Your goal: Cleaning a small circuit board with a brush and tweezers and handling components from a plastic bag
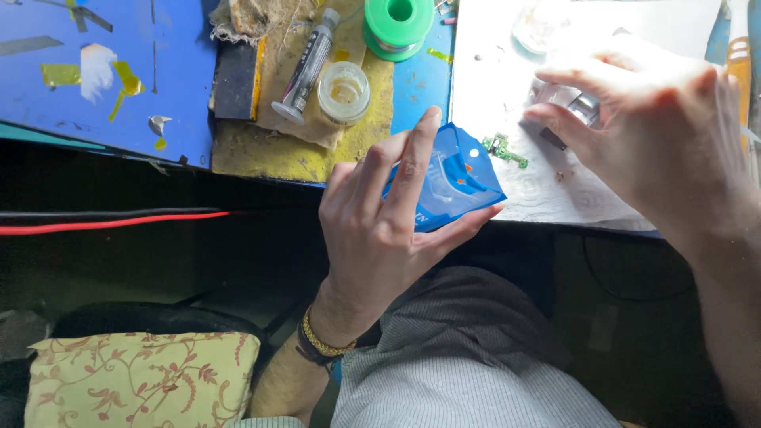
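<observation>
Blue pouch (456, 178) pinched in left hand (380, 230) fingers; right hand (666, 127) fingers grip small clear object (567, 101)

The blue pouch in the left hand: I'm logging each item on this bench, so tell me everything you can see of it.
The blue pouch is a small flat packet of glossy plastic film, bright blue with a pale panel and small white and orange marks. It is tilted, one corner pointing right over the desk's front edge. The left hand holds it, fingers across its near face and thumb underneath; they hide its left part. It is apart from the small green circuit board lying on the white paper towel.
</observation>
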